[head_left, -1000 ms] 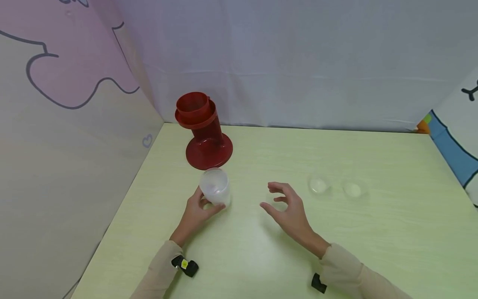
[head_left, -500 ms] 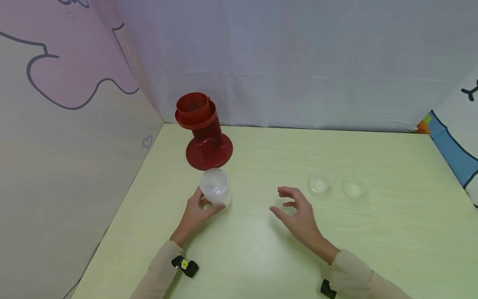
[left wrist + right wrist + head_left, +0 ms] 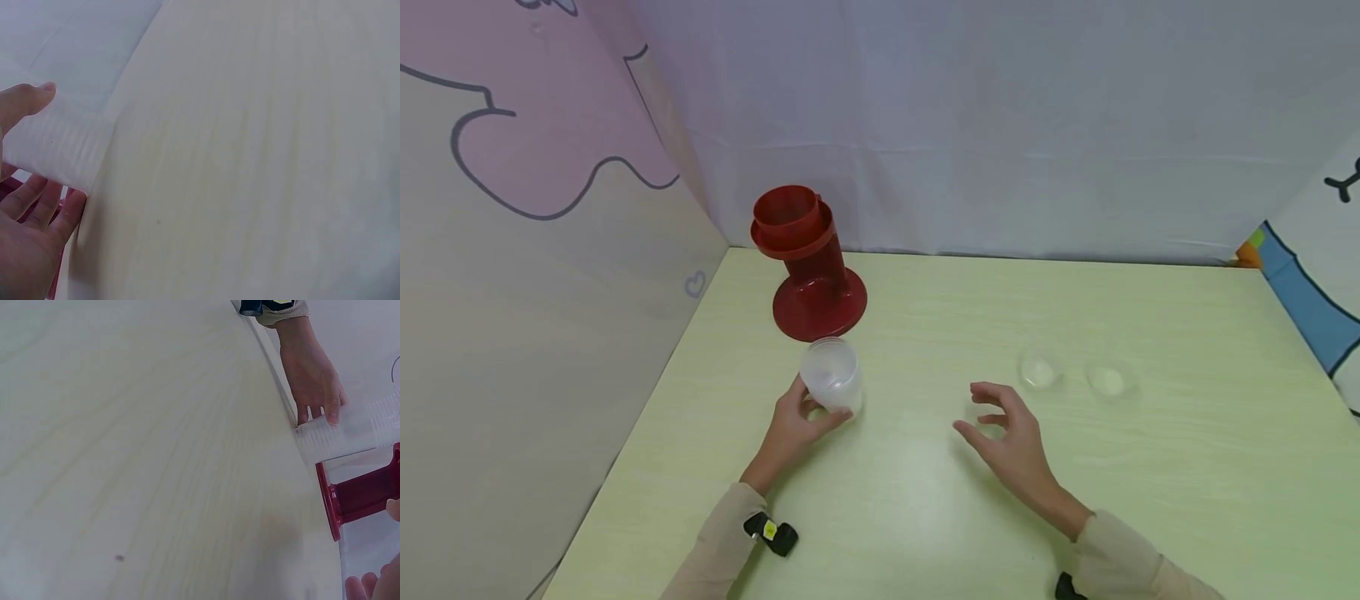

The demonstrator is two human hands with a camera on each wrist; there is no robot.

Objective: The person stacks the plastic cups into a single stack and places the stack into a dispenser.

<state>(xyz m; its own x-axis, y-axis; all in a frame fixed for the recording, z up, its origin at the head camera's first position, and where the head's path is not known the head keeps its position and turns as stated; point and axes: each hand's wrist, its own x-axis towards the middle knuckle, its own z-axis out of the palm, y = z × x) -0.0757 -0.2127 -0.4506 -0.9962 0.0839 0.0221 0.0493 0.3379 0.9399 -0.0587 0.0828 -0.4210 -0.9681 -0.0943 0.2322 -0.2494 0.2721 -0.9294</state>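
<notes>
My left hand (image 3: 797, 425) grips a stack of clear plastic cups (image 3: 833, 375) near its lower end, thumb on one side and fingers on the other. Ridged, nested rims show along the stack (image 3: 356, 428) in the right wrist view. Just behind it stands a red holder (image 3: 812, 267) with a round base, a stem and a ring-like open top. My right hand (image 3: 1018, 446) hovers over the table, thumb and fingers apart in a loose curve, with nothing between them. Two clear cups, the left one (image 3: 1040, 370) and the right one (image 3: 1109, 380), stand beyond it, faint against the table.
The pale wood-grained table (image 3: 925, 517) meets a light cloth backdrop (image 3: 1000, 133) at its far edge. A printed panel (image 3: 535, 292) rises along the left side, and another patterned panel (image 3: 1315, 308) borders the right.
My right hand has drifted right and toward the near edge, away from the cup stack, its fingers still apart. The left hand and the stack have stayed put.
</notes>
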